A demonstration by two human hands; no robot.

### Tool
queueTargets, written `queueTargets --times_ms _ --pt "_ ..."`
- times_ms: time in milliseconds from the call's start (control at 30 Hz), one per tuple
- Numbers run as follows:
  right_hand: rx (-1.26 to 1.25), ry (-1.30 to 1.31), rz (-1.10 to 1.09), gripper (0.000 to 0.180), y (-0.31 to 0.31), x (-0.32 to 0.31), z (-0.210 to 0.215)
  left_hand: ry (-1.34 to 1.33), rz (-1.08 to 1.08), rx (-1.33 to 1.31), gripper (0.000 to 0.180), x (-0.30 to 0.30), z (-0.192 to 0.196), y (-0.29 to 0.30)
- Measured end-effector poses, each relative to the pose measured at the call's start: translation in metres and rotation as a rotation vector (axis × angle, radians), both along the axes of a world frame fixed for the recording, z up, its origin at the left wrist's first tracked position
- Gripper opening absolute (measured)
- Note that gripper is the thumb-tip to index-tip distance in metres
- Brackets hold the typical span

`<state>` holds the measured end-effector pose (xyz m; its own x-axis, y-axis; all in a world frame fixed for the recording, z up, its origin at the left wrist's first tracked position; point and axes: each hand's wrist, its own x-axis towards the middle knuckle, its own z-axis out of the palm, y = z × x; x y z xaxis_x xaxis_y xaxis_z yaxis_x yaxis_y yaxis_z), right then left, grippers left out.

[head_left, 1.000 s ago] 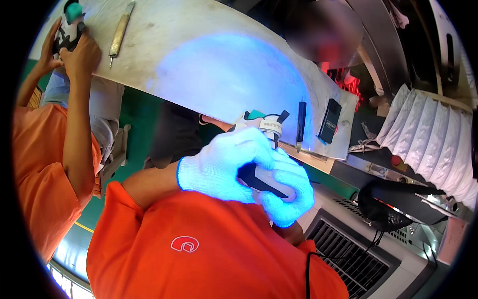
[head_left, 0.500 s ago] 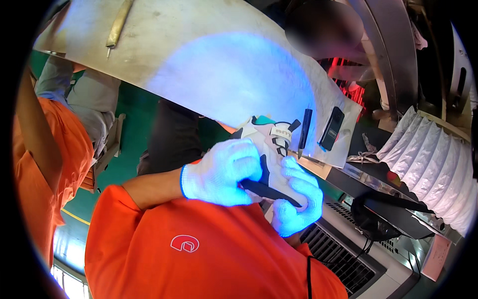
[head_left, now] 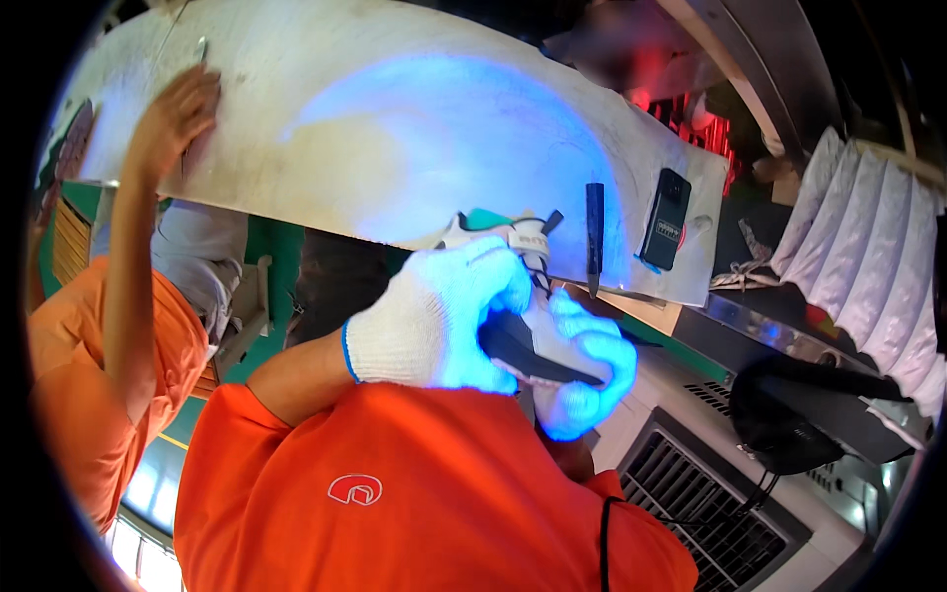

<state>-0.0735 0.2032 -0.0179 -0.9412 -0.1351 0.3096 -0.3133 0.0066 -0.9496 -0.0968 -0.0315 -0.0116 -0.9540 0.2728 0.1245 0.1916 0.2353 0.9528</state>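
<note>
A white and grey shoe [head_left: 539, 342] with black panels and a teal lining is held over my lap, close to the table's near edge. My left hand [head_left: 434, 318], in a white knitted glove with a blue cuff edge, grips its left side. On the other side, my right hand [head_left: 592, 367], gloved the same way, is wrapped round the shoe near its dark end. Blue light falls on both gloves, and the fingers cover much of the shoe. Beyond it, a slim black pen-like tool [head_left: 595, 232] lies on the table.
A dark phone [head_left: 667, 219] rests on the pale table [head_left: 256, 148]. At the left, a co-worker's hand [head_left: 182, 111] is on the tabletop. A ribbed white duct [head_left: 858, 266], a black bag [head_left: 779, 419] and a grilled machine [head_left: 705, 493] stand to my right.
The shoe has tilted in my hands, showing more of its black panel, and my left hand has turned with it. A co-worker's hand has come onto the table over the brass-handled tool.
</note>
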Motion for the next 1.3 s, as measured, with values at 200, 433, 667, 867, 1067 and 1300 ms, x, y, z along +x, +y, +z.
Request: queueTargets --times_ms 200,433,667,867,1067,1300 --pt "-0.057 -0.436 0.116 0.083 0.029 -0.033 -0.064 0.122 -0.1 -0.527 0.056 -0.042 0.01 0.022" --pt "0.314 0.075 0.229 0.075 0.041 -0.065 -0.073 0.179 -0.143 -0.783 0.063 -0.044 0.005 0.036" --pt "0.241 0.07 0.232 0.071 0.046 -0.061 -0.074 0.066 -0.053 -1.001 0.063 -0.02 0.023 0.007" --pt "0.276 0.052 0.242 0.074 0.045 -0.064 -0.075 0.387 -0.089 -1.169 0.055 -0.01 0.017 -0.009" --pt "0.295 0.023 0.25 0.074 0.045 -0.065 -0.071 0.191 -0.021 -0.812 0.046 -0.018 -0.005 -0.018" --pt "0.262 -0.06 0.268 0.074 0.043 -0.063 -0.067 0.143 0.061 -0.73 0.055 -0.019 -0.012 -0.016"
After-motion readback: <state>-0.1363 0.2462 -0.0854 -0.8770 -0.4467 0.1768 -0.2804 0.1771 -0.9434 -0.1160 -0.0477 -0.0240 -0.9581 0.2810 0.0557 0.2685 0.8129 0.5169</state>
